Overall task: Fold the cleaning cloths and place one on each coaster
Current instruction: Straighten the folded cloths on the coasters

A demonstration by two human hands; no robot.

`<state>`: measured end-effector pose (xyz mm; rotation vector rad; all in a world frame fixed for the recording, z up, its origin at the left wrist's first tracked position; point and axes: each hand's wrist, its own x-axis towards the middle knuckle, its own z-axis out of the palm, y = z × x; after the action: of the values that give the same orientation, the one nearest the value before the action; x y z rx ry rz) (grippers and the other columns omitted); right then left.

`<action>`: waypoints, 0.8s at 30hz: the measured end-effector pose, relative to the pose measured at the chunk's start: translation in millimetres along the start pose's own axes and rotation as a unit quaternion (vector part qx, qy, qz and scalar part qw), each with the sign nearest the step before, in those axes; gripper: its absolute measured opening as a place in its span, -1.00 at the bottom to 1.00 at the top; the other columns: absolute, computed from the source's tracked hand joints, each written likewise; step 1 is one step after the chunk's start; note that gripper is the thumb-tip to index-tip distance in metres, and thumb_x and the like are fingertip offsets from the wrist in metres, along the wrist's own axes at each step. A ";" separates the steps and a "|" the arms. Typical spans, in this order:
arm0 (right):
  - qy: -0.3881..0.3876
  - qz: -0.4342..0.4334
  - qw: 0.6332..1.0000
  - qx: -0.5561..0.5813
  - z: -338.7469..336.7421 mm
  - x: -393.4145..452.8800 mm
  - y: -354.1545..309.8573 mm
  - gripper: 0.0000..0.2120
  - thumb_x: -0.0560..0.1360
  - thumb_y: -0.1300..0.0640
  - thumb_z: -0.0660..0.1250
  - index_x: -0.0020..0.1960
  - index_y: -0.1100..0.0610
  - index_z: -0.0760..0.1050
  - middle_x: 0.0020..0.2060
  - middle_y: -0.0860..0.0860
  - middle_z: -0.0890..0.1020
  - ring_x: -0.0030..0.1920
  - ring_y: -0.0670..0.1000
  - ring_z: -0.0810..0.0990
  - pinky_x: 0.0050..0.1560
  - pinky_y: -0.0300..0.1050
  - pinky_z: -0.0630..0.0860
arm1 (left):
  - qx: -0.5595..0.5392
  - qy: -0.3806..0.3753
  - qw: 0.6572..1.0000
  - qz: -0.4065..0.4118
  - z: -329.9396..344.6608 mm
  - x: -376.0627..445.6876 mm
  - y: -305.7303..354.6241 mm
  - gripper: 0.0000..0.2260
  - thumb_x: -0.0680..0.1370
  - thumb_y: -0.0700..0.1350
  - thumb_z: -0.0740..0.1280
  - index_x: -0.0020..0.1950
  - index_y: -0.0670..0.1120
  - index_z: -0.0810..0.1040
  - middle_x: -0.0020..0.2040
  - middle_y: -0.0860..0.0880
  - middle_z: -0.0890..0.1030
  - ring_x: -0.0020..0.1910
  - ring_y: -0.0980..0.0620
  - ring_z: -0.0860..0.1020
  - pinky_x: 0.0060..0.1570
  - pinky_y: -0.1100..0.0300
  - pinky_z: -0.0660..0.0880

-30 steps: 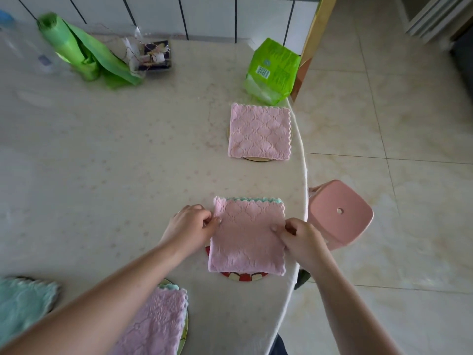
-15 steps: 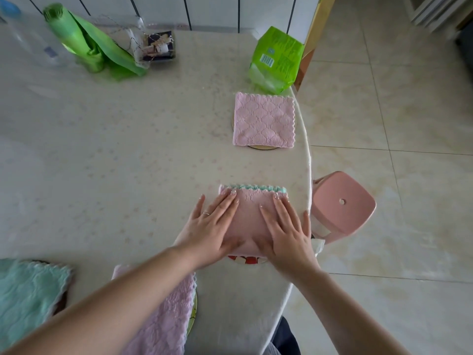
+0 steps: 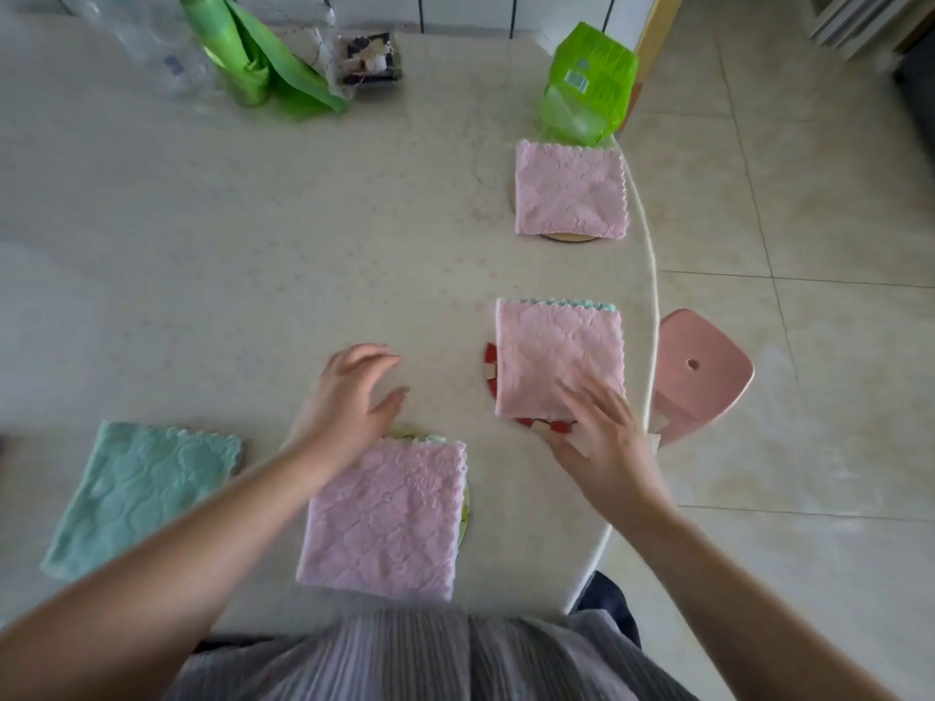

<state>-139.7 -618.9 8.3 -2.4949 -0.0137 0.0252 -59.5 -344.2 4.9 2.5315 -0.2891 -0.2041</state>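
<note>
A folded pink cloth [image 3: 551, 354] with a teal edge lies on a red-and-white coaster [image 3: 490, 369] near the table's right edge. My right hand [image 3: 599, 447] is open, fingertips resting on that cloth's near right corner. My left hand [image 3: 349, 402] hovers open above bare table, left of that cloth. Just below it, another folded pink cloth [image 3: 387, 518] covers a greenish coaster [image 3: 464, 513]. Farther back, a third pink cloth [image 3: 569, 189] sits on a tan coaster [image 3: 569, 237]. A folded teal cloth [image 3: 136, 493] lies at the near left; what is under it is hidden.
A green packet [image 3: 587, 83] stands at the back right by the table edge. A green bag roll [image 3: 253, 58], a clear bottle [image 3: 152, 48] and a small dark tray [image 3: 367, 58] sit at the back. A pink stool [image 3: 698, 371] stands on the floor right of the table [image 3: 202, 245].
Both hands were pressing flat on the pink cloth with the teal edge. My left hand has lifted off and moved left; my right hand has slid back to its near corner.
</note>
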 end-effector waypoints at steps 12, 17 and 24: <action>-0.020 0.296 0.937 0.186 82.9 -59.3 -101.7 -0.68 0.44 0.24 0.35 0.16 0.04 0.44 -0.04 -0.14 0.58 -0.10 -0.20 0.55 -0.18 -0.34 0.46 | -0.094 -0.113 0.981 -0.124 -28.0 -84.9 -79.0 -0.77 0.47 -0.03 0.38 0.09 -0.05 0.57 0.01 0.03 0.64 0.00 0.07 0.59 0.07 0.14 0.50; -0.017 0.363 0.921 0.137 92.9 -49.3 -107.2 -0.75 0.43 0.06 0.36 0.09 0.03 0.52 -0.16 -0.10 0.63 -0.19 -0.08 0.57 -0.34 -0.26 0.38 | -0.057 -0.168 0.980 -0.091 -30.3 -75.9 -74.9 -0.89 0.47 0.03 0.36 -0.21 0.04 0.55 -0.24 0.10 0.59 -0.18 0.06 0.55 -0.24 0.21 0.39; -0.025 0.358 0.923 0.139 91.5 -44.3 -112.6 -0.84 0.46 -0.03 0.34 -0.08 0.05 0.50 -0.30 -0.08 0.56 -0.26 0.00 0.51 -0.37 -0.19 0.32 | -0.070 -0.173 0.975 -0.121 -27.2 -74.8 -68.8 -0.71 0.48 0.07 0.35 -0.37 -0.03 0.42 -0.43 0.07 0.45 -0.39 0.06 0.42 -0.33 0.18 0.31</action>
<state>-186.4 -474.6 3.7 -2.0855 0.8223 0.3684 -114.9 -255.4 -5.3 2.3775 -0.0933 -0.7387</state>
